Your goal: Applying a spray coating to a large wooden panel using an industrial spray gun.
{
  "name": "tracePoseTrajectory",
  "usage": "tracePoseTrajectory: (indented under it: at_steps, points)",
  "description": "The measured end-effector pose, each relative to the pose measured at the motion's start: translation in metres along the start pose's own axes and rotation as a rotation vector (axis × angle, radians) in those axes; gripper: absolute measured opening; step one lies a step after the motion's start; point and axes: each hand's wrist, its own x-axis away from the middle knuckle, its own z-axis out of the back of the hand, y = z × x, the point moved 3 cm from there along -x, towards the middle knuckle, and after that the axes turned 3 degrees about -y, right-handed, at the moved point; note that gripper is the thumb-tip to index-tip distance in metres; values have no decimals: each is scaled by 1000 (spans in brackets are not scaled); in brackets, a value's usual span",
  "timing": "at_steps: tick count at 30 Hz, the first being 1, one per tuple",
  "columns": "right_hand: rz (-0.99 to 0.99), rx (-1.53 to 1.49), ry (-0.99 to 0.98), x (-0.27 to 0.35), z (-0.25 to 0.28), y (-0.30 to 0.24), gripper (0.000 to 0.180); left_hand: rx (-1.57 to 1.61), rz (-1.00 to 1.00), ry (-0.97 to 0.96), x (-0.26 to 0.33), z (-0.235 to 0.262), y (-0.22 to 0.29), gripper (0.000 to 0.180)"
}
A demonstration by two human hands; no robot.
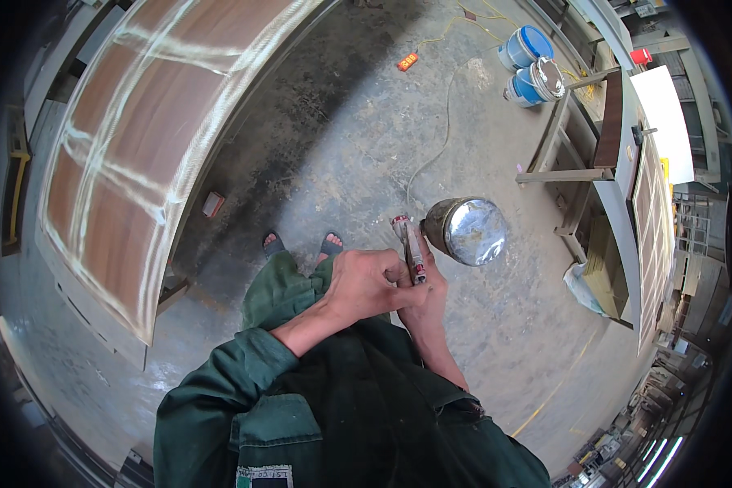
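Note:
In front of my body, my right hand (428, 297) grips a slim spray gun (413, 252) with worn red and silver parts. A round, shiny metal cup (473, 232) with a stained side sits by the gun's far end and appears joined to it. My left hand (366, 281) reaches across from the left, its fingers curled and pinching at the near end of the gun. Exactly what its fingertips grip is partly hidden. A thin hose (447, 122) runs over the floor toward the gun's far end.
On my left stands a large brown panel (122, 154) with pale crossing bands. Blue-and-white buckets (537, 81), an orange power strip (407, 61) and its yellow cord lie ahead. Wooden frames (565, 175) bearing panels stand to the right. A small red-and-white box (213, 204) is on the floor.

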Motion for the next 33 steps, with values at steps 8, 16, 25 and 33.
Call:
tracePoseTrajectory:
  at_steps: [8,16,25,33]
  points:
    - [38,51,-13,-7,1,-6,60,3,-3,0,-5,3,2,26]
    - [77,71,-3,-11,2,-8,60,1,-16,9,-8,3,2,26]
    - [25,81,11,-13,3,-5,59,-1,-13,10,-10,1,0,26]
    - [80,149,7,-15,4,-7,60,-17,-65,58,-10,-2,-3,42]
